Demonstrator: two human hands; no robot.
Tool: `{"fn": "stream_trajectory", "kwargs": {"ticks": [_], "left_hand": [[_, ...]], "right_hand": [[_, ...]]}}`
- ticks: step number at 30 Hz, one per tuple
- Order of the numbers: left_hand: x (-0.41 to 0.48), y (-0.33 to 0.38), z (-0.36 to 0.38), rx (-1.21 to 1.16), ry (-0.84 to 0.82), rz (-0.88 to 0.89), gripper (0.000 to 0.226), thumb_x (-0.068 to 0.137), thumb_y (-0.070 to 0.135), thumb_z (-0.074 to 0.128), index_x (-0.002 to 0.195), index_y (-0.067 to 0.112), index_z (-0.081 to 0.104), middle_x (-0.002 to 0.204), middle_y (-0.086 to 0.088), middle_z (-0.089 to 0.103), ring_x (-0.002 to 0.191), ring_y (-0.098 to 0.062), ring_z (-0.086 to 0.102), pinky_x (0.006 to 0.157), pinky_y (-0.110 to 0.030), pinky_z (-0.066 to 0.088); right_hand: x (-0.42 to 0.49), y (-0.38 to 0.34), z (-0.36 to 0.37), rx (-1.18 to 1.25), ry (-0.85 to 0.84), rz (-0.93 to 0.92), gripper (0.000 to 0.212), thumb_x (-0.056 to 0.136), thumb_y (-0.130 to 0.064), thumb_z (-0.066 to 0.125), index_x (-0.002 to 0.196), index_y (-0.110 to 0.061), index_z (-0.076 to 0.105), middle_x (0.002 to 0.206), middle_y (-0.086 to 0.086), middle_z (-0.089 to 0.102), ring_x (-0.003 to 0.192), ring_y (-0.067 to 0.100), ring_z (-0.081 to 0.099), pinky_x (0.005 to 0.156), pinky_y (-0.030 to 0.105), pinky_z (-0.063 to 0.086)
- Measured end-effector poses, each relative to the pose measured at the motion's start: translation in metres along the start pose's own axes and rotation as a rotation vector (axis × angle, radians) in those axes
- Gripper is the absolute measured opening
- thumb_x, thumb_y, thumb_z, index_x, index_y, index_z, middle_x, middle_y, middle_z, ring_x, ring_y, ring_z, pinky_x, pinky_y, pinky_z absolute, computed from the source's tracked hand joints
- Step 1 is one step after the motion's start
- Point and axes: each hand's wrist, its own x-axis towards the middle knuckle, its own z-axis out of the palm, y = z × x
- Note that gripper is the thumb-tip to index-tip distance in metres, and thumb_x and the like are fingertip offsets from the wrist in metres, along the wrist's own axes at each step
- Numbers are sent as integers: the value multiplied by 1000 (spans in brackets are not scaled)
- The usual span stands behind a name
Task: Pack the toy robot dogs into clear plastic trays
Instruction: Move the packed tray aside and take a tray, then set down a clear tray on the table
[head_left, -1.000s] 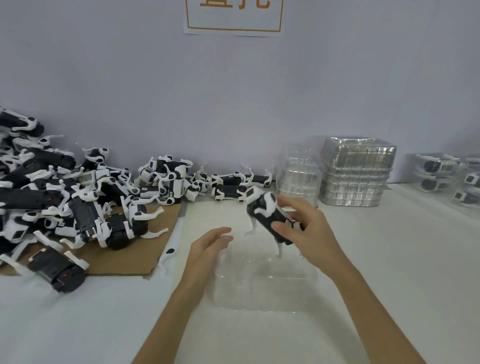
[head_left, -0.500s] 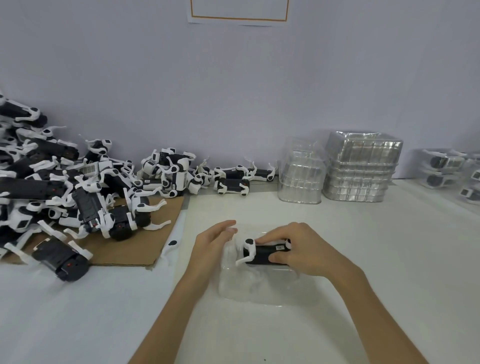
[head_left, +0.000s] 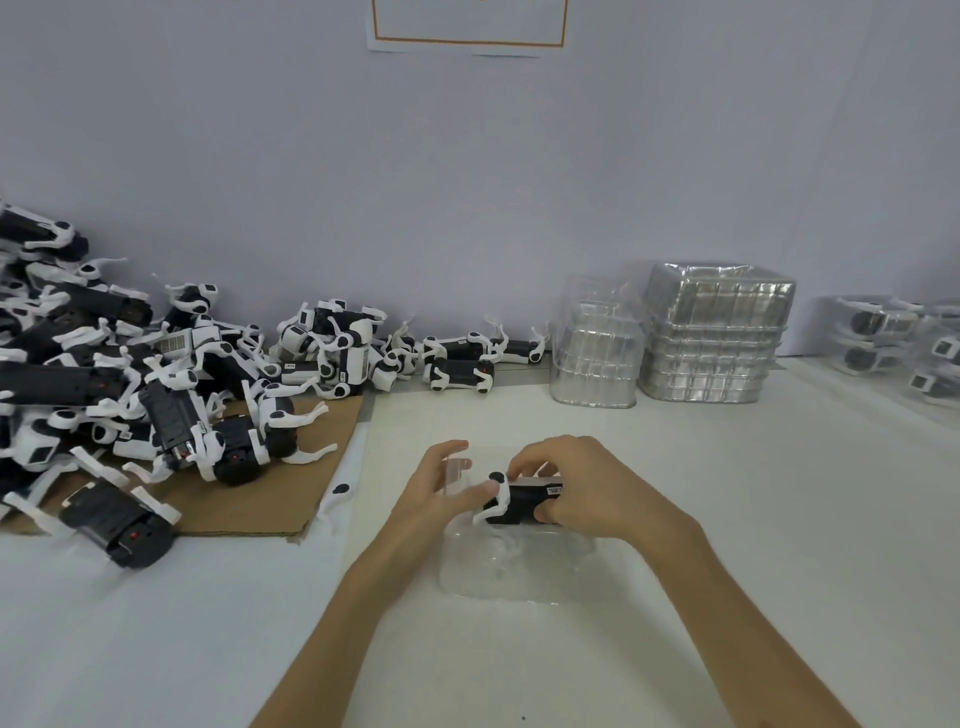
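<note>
Lowered from mid-air, the toy robot dog (head_left: 519, 501) now lies at the far end of the clear tray (head_left: 514, 571), the right hand (head_left: 587, 488) clamped round it and the left hand (head_left: 436, 483) touching its front leg with straight fingers, so it looks nearly seated.

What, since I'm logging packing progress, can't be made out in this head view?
All in the head view:
Toy dog: rear half hidden by fingers of the right hand.
Clear tray: transparent, cavities faint; whether the dog is seated is unclear.
Wall sign: cut off by the top edge, no text shows.
Packed trays: blurred, cut by the right edge; count unknown.
</note>
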Motion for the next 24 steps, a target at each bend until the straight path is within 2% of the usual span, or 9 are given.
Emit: {"fn": "stream_trajectory", "kwargs": {"ticks": [3, 6, 10, 13, 15, 18, 20, 22, 24], "left_hand": [[2, 3, -1, 18, -22, -37, 73, 61, 45, 82, 127, 43, 52, 131, 14, 57, 125, -1, 51, 96, -22, 43], [3, 5, -3, 1, -27, -69, 70, 67, 36, 88, 127, 41, 52, 133, 13, 56, 119, 11, 47, 85, -13, 39], [3, 5, 0, -2, -38, -104, 66, 79, 37, 83, 135, 40, 48, 136, 12, 51, 106, 19, 44, 77, -9, 36], [3, 7, 0, -4, -31, -131, 72, 77, 32, 85, 137, 37, 46, 129, 16, 53, 94, 20, 50, 64, -5, 41], [3, 8, 0, 13, -17, -143, 73, 77, 25, 86, 138, 34, 46, 131, 13, 54, 95, 17, 52, 59, -3, 42], [2, 11, 1, 29, -7, -143, 76, 76, 22, 87, 139, 32, 46, 136, 8, 52, 102, 12, 52, 64, -6, 42], [1, 11, 2, 41, -5, -148, 76, 76, 23, 87, 139, 33, 46, 137, 8, 50, 107, 6, 53, 69, -9, 40], [0, 11, 5, 52, 16, -132, 72, 77, 27, 86, 137, 32, 48, 133, 11, 51, 108, 5, 52, 71, -8, 41], [0, 10, 11, 64, 95, -85, 59, 83, 37, 80, 135, 27, 54, 131, 11, 56, 114, 4, 54, 84, -10, 45]], "right_hand": [[-11, 12, -19, 283, 131, -63, 32, 92, -7, 65, 97, -37, 76, 115, -19, 68, 113, -3, 59, 100, 24, 46], [-24, 32, -30, 413, 326, 14, 26, 94, -21, 68, 107, -44, 70, 125, -24, 62, 117, -7, 55, 94, 19, 42], [-35, 52, -11, 530, 133, 286, 41, 95, -41, 65, 133, -43, 52, 141, -13, 48, 121, 3, 51, 95, 28, 39], [-36, 53, -3, 680, 139, 337, 44, 91, -44, 69, 131, -49, 52, 134, -9, 56, 112, 7, 61, 88, 29, 48], [-35, 53, -3, 680, 166, 334, 48, 87, -40, 76, 129, -48, 54, 129, -9, 59, 107, 11, 65, 78, 25, 49], [-34, 53, -2, 661, 184, 319, 53, 83, -37, 80, 129, -43, 56, 128, -8, 60, 106, 9, 66, 74, 21, 48], [-34, 51, -3, 546, 243, 318, 57, 83, -32, 81, 134, -37, 55, 135, -6, 56, 117, 13, 60, 85, 27, 48], [-33, 40, -3, 246, 400, 247, 60, 86, -25, 78, 139, -33, 53, 142, -8, 50, 130, 14, 49, 104, 30, 40], [-32, 16, 2, 113, 506, 31, 55, 89, -19, 72, 140, -33, 54, 147, -12, 47, 136, 9, 43, 111, 17, 28]]}}
